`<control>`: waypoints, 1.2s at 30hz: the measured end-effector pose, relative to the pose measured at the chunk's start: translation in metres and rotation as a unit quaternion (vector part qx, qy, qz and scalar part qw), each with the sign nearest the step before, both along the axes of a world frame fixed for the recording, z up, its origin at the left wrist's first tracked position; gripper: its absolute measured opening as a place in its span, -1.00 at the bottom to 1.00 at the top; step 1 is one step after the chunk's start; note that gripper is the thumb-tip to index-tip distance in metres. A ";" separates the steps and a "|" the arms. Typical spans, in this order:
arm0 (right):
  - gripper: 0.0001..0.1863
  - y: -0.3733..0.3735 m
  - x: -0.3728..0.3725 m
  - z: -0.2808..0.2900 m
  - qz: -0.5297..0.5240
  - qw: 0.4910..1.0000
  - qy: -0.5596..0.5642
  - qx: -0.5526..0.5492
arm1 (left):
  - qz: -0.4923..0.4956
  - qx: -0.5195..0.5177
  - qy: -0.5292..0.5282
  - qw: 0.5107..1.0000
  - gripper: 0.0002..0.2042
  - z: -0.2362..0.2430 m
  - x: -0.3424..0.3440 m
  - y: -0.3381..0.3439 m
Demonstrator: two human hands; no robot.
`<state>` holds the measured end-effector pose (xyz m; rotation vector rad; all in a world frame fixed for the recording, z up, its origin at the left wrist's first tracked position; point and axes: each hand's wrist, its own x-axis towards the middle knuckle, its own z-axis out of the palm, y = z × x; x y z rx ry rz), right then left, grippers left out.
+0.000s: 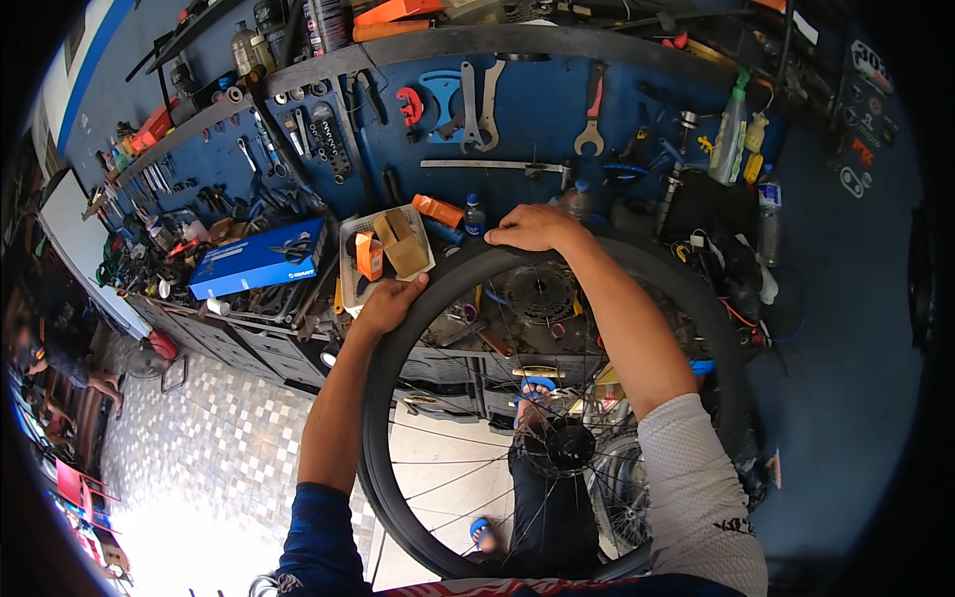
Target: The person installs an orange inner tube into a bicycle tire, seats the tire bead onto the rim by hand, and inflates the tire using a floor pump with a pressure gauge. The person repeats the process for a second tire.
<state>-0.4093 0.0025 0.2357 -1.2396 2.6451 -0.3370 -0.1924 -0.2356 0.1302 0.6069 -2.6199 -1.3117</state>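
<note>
Upright in front of me stands a bicycle wheel with a black tyre, its thin spokes running to a dark hub with a sprocket cassette. My left hand grips the tyre at its upper left, thumb on top and the other fingers mostly hidden. Over the top of the tyre my right hand is curled, pressing on the rubber. Through the spokes show the workbench edge, a large chainring on it, and my legs below. The wheel's lowest part is partly hidden by my clothing.
Just beyond my left hand, a white basket holds small boxes. Left of it lies a blue box on the cluttered bench. Wrenches hang on the blue wall. Another spoked wheel stands low behind this one. A person is far left.
</note>
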 end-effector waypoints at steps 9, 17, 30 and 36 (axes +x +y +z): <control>-0.20 0.020 0.024 -0.007 0.058 0.987 0.138 -0.050 | 0.016 0.192 0.036 0.981 -0.21 0.011 0.028 0.004; -0.16 0.021 0.030 -0.018 0.082 0.967 0.210 -0.121 | -0.005 -0.067 0.002 0.998 -0.16 0.033 0.046 0.028; -0.01 0.168 -0.013 -0.019 -0.220 0.957 0.158 -0.106 | 0.143 0.149 0.084 0.975 -0.43 -0.088 0.234 0.029; 0.05 0.280 0.006 -0.046 -0.242 0.957 -0.035 -0.154 | 0.339 0.185 0.115 0.915 -0.39 -0.176 0.328 0.122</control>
